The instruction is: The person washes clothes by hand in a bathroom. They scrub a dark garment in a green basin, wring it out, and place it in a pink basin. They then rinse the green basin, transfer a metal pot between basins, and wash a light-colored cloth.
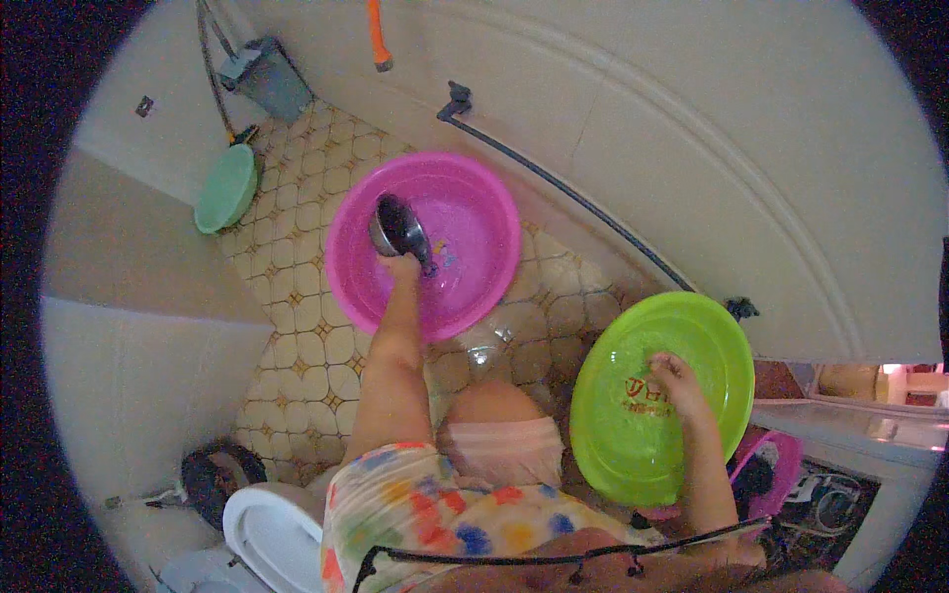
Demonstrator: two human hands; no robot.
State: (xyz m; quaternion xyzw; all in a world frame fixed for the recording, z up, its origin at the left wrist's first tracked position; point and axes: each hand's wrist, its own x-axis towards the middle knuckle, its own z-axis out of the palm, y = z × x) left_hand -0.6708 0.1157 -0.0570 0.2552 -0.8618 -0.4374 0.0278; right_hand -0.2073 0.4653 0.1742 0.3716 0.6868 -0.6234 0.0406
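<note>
My left hand (402,265) grips the edge or handle of a round metal dipper (391,231) over the large pink plastic basin (341,256). The dipper is tilted, and its dark inside faces up. A small printed picture shows on the basin's bottom. On the right, my right hand (671,370) hangs over the green plastic basin (615,463), its fingers curled. Whether they hold anything is too blurred to tell. Red writing marks the bottom of this basin, which has a wet-looking shine.
Wet patches gleam on the tiled floor (549,274). A dark rail (563,184) runs along the wall. Far left are a pale green basin (228,189) and a grey bin (273,81). A white toilet lid (270,530) stands behind me, and a pink container (782,463) at right.
</note>
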